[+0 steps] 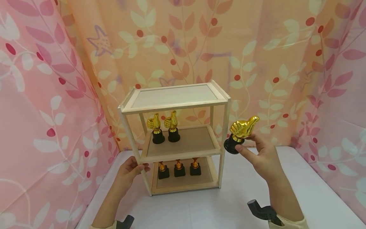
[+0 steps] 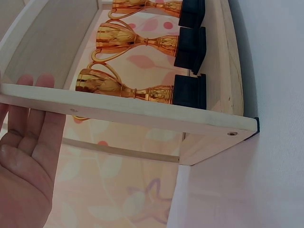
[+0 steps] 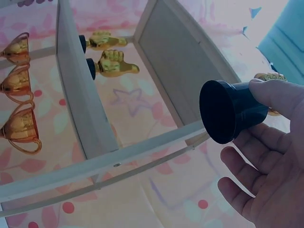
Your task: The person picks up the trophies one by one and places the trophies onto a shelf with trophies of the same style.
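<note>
My right hand point(image 1: 264, 159) pinches a golden thumbs-up trophy point(image 1: 242, 128) by its black base, just right of a three-tier wooden shelf point(image 1: 177, 108). The trophy tilts, and its hollow base point(image 3: 219, 111) faces the right wrist camera. With thumb and fingers, my left hand point(image 1: 128, 171) grips the shelf's left front post point(image 2: 142, 110) below the middle tier. Two more thumbs-up trophies, one on the left point(image 1: 158, 136) and one beside it point(image 1: 173, 135), stand upright on the middle tier's left side. Three golden cup trophies point(image 1: 179, 171) stand in a row on the bottom tier, their tops hidden in the head view.
The shelf stands on a white tabletop point(image 1: 183, 210). Floral curtains hang behind it point(image 1: 194, 41) and along both sides, a pink one point(image 1: 71, 127) at the left. Its top tier point(image 1: 174, 95) is a flat framed panel.
</note>
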The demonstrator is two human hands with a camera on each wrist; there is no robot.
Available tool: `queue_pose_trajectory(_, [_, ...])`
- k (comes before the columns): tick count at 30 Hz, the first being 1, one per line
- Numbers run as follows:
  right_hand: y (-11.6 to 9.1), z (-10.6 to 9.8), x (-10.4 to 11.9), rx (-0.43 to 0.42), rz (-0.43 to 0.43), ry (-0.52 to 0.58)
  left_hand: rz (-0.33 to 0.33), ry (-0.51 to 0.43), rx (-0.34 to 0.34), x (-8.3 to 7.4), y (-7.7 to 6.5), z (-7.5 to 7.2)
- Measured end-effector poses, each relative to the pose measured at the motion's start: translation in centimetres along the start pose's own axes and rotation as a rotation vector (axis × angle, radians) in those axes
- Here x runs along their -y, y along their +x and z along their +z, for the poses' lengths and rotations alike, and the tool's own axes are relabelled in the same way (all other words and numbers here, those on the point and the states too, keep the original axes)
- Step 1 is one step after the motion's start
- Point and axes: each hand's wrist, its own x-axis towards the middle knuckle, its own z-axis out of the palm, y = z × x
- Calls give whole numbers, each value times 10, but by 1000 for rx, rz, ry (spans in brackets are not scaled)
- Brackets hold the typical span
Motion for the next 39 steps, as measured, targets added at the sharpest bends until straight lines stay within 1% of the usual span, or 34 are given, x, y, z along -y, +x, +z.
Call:
queue_pose_trajectory(7, [-2, 4, 3, 20, -54, -44, 10, -14, 3, 1, 0, 0])
queue_pose_trajectory(15, [-2, 11, 4, 61, -117, -15, 8, -15, 5, -2, 0, 1])
queue_pose_trajectory(20, [-3, 16, 4, 86, -151, -11, 16, -20, 9, 1, 1, 0])
queue_pose_trajectory(28, [-6, 27, 8, 119, -176, 16, 33, -26, 28, 1, 1, -1])
queue_pose_trajectory(39, [-7, 41, 7, 150, -186, 2, 35, -18, 30, 0, 1, -1])
